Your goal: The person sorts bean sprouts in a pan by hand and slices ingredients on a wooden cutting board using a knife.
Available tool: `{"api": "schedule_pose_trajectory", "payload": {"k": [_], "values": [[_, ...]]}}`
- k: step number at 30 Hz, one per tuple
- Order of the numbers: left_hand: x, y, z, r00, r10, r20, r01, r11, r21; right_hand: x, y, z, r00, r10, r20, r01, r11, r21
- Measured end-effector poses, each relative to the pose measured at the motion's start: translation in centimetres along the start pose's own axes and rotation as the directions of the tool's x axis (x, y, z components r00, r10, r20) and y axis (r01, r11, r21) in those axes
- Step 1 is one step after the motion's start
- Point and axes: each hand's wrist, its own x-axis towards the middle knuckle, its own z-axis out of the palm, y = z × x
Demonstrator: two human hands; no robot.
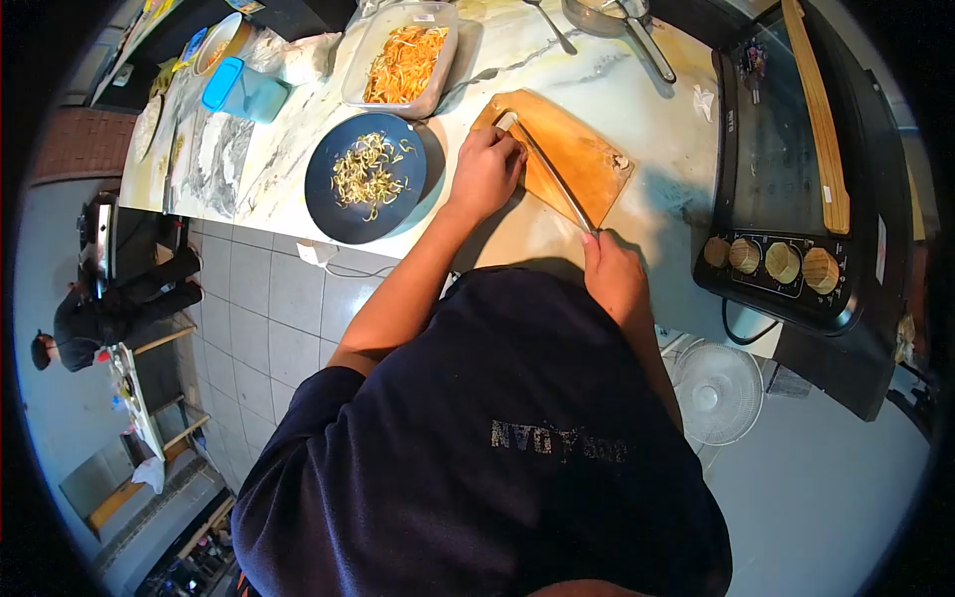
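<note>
My right hand (614, 274) grips the handle of a knife (560, 181), whose long narrow blade slants up and left across a wooden cutting board (572, 129). At the board's left side my left hand (489, 167) is closed, its fingers curled down. A small pale piece of food (507, 120) shows just beyond the knuckles, beside the blade's far end; what the fingertips hold is hidden. Small scraps (621, 162) lie by the board's right corner. Left of my left hand, a dark round plate (328, 199) holds bean sprouts (369, 177).
Behind the plate stands a clear plastic tub (354, 92) of shredded orange and white food. A blue-lidded container (244, 92) is farther left. A pan (649, 50) and spoon (552, 28) lie at the back. A black oven (781, 149) stands right. Another person (85, 318) is far left.
</note>
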Motion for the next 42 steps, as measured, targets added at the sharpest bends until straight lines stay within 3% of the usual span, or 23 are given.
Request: {"api": "schedule_pose_trajectory", "payload": {"k": [4, 6, 11, 16, 21, 23, 25, 27, 30, 32, 36, 42], "values": [[-0.1, 0.2, 0.2, 1.000, -0.003, -0.029, 0.004, 0.999, 0.042, 0.3, -0.2, 0.1, 0.995, 0.052, 0.082, -0.049, 0.998, -0.037], [-0.3, 0.2, 0.3, 1.000, -0.021, 0.000, 0.021, 0.999, 0.049, 0.9, 0.3, -0.2, 0.998, -0.009, 0.069, 0.013, 0.998, -0.061], [-0.3, 0.1, 0.4, 1.000, -0.019, -0.018, 0.021, 0.996, 0.092, 0.2, -0.3, -0.3, 0.999, 0.031, 0.032, -0.026, 0.989, -0.147], [0.7, 0.3, -2.8, 0.997, -0.075, -0.029, 0.073, 0.996, -0.059, -1.5, 1.0, -1.0, 0.993, 0.115, -0.035, -0.119, 0.984, -0.132], [5.3, -1.8, -9.9, 0.975, 0.007, -0.224, 0.026, 0.989, 0.145, -2.9, 4.5, -2.3, 0.973, 0.224, -0.053, -0.225, 0.974, -0.027], [7.0, -5.3, -11.7, 0.959, -0.057, -0.278, 0.089, 0.991, 0.104, -3.2, 5.4, -2.7, 0.970, 0.231, -0.072, -0.230, 0.973, 0.016], [7.9, -9.0, -13.1, 0.950, -0.074, -0.303, 0.169, 0.939, 0.301, -3.3, 5.8, -2.9, 0.967, 0.236, -0.092, -0.232, 0.971, 0.060], [7.6, -11.5, -14.5, 0.958, -0.123, -0.258, 0.207, 0.921, 0.330, -3.1, 6.0, -3.0, 0.964, 0.256, -0.076, -0.241, 0.957, 0.164], [6.4, -12.1, -15.5, 0.955, -0.082, -0.285, 0.186, 0.914, 0.361, -3.0, 5.5, -2.8, 0.973, 0.175, -0.148, -0.130, 0.953, 0.274], [5.0, -9.8, -16.6, 0.925, -0.238, -0.295, 0.305, 0.929, 0.207, -2.9, 5.2, -2.3, 0.976, 0.150, -0.160, -0.098, 0.951, 0.294], [1.9, -8.5, -16.7, 0.866, -0.431, -0.253, 0.464, 0.882, 0.086, -2.4, 5.0, -1.5, 0.986, 0.074, -0.151, -0.024, 0.952, 0.306], [-2.5, -10.0, -15.6, 0.893, -0.427, -0.142, 0.449, 0.867, 0.215, -1.9, 5.1, -0.8, 0.978, -0.015, -0.206, 0.078, 0.951, 0.301]]}}
